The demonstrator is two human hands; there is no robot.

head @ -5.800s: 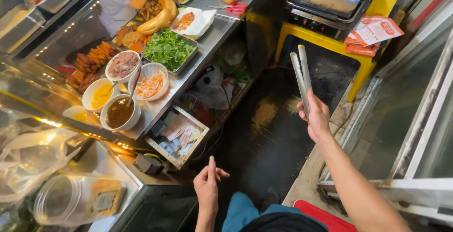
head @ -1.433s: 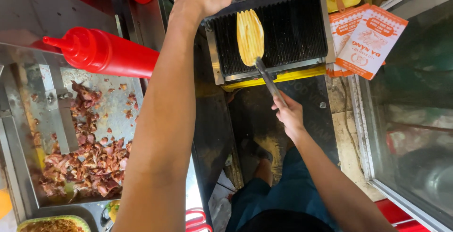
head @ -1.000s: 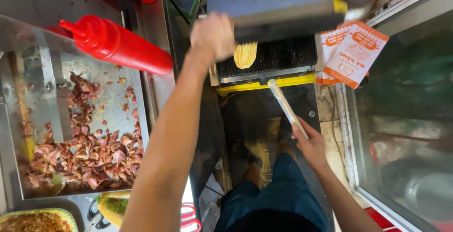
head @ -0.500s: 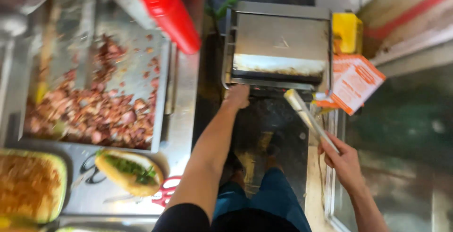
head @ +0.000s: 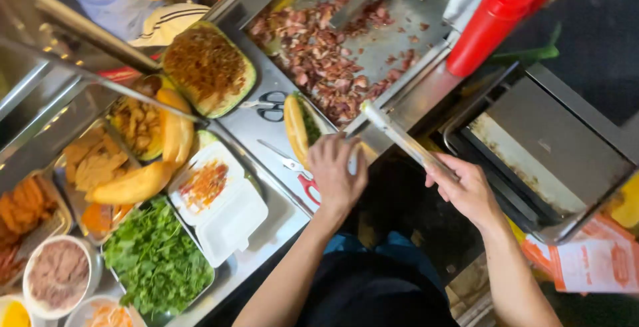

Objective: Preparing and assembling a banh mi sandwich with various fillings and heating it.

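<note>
My right hand (head: 467, 188) grips a pair of long metal tongs (head: 398, 137) whose tips point toward the edge of the griddle (head: 406, 47) covered with chopped cooked meat (head: 319, 54). My left hand (head: 336, 170) reaches over the steel counter (head: 266, 131) and rests against a filled baguette sandwich (head: 297, 127) with greens inside. Whether the fingers grip the sandwich is hidden. The sandwich press (head: 542, 144) on the right has its lid down.
A red squeeze bottle (head: 489, 24) lies by the griddle. Two scissors (head: 293, 161) lie on the counter. A white foam box (head: 216, 200), green herbs (head: 153, 260), plain baguettes (head: 170, 134), trays of fried food (head: 93, 161) and bowls of fillings sit at the left.
The press lid came down over the bread. The view swung left, my left hand left the press handle and came to the sandwich on the counter. The tongs stayed in my right hand.
</note>
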